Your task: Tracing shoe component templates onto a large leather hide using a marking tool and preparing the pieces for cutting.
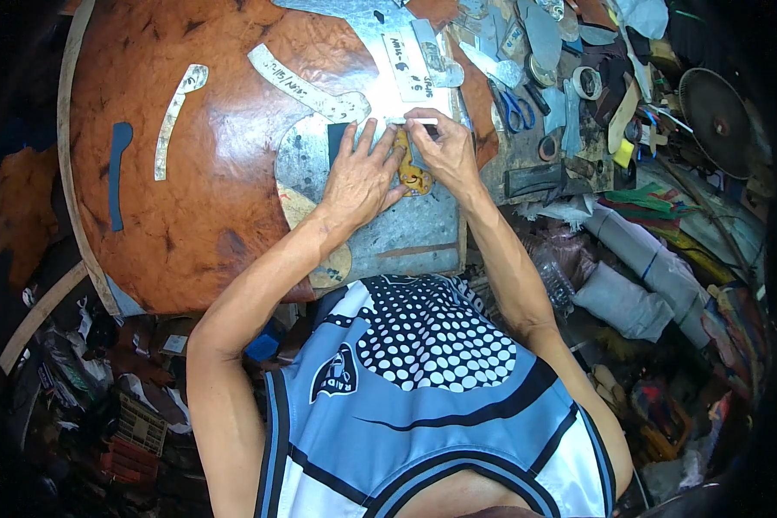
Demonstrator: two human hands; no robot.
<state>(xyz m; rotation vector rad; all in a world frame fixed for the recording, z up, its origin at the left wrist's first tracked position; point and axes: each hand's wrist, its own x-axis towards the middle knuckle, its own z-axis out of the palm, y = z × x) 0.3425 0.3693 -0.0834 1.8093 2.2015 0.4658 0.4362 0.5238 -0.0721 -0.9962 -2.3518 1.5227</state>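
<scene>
My left hand (360,177) lies flat with its fingers spread, pressing on a yellow pattern-like piece (414,179) and a dark blue-grey sheet (340,141). These lie on a grey metal-looking board (414,226). Close beside it, my right hand (447,155) pinches a thin white pen-like stick (421,121), which lies nearly level across the far end of the yellow piece. The stick's tip meets the fingertips of my left hand, so its exact contact is hidden. A curved white template (306,89) with handwriting rests just beyond my left fingers.
Brown leather (224,173) covers the table's left, bearing a narrow white template (178,121) and a blue strip (119,175). Blue-handled scissors (517,110), a tape roll (587,83) and scraps crowd the right. A fan (718,123) stands beyond; bundled sacks (626,298) lie below.
</scene>
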